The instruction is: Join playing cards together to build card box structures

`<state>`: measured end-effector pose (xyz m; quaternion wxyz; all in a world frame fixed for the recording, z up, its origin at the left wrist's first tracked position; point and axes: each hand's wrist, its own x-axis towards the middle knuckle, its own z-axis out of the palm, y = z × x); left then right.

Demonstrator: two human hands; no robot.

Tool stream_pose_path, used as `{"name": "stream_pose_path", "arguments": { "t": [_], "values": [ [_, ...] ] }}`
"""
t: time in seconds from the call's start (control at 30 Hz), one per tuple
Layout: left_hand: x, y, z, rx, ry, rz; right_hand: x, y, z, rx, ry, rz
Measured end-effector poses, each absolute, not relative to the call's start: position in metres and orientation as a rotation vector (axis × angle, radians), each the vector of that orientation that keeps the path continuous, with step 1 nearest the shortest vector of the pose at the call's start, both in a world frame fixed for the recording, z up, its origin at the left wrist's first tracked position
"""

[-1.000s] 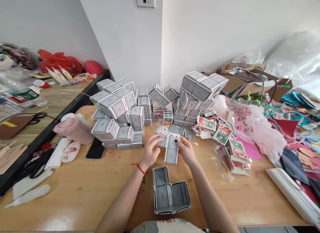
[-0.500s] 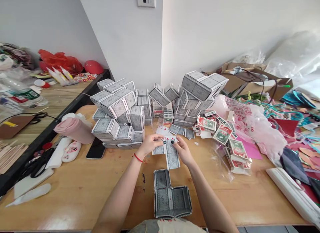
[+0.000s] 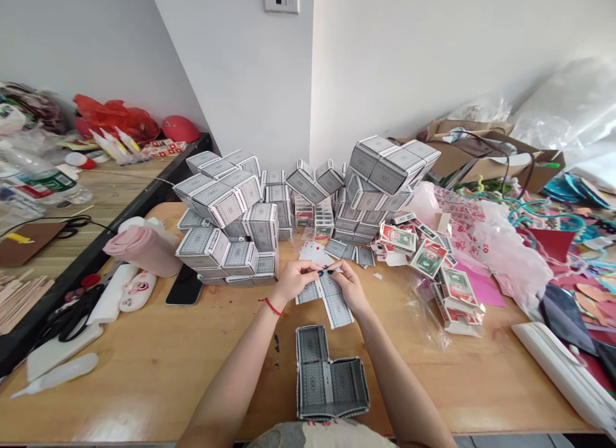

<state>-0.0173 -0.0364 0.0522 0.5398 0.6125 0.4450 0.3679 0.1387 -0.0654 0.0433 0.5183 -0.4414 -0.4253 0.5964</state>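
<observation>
Over the middle of the table, my left hand (image 3: 294, 280) and my right hand (image 3: 347, 285) pinch joined playing cards (image 3: 337, 303) along their far edge. The thumbs nearly meet there, and the fingertips partly hide that edge. Grey patterned card backs face up, one piece slanting down to the right and a shorter one lying under my left hand. Nearer to me stands an open L-shaped box made of playing cards (image 3: 315, 377), touched by neither hand. Just beyond my fingers lie loose cards (image 3: 312, 252), some face up, and several folded cards (image 3: 349, 250).
Stacked card blocks (image 3: 226, 201) rise at the back left, with another stack (image 3: 380, 178) at the back right. Red and green card packs (image 3: 428, 258) lie to the right, beside a pink printed plastic bag (image 3: 481, 230). A phone (image 3: 185, 286) and a pink roll (image 3: 142, 249) are at left.
My hands have drawn closer together along the cards' far edge. The cards have tilted, their near end swinging slightly right. The open card box has stayed where it was.
</observation>
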Motion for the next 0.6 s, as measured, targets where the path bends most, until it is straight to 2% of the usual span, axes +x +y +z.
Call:
{"name": "stream_pose_path", "arguments": {
  "t": [0.2, 0.4, 0.6],
  "values": [
    [-0.018, -0.038, 0.048, 1.417, 1.009, 0.878, 0.144, -0.063, 0.040, -1.079, -0.980, 1.577],
    [-0.023, -0.035, 0.046, 1.240, 1.205, 1.107, 0.153, -0.069, 0.032, -1.018, -0.934, 1.866],
    [-0.028, -0.039, 0.050, 0.708, 0.934, 0.889, 0.165, -0.067, 0.030, -1.018, -1.026, 1.825]
  ]
}}
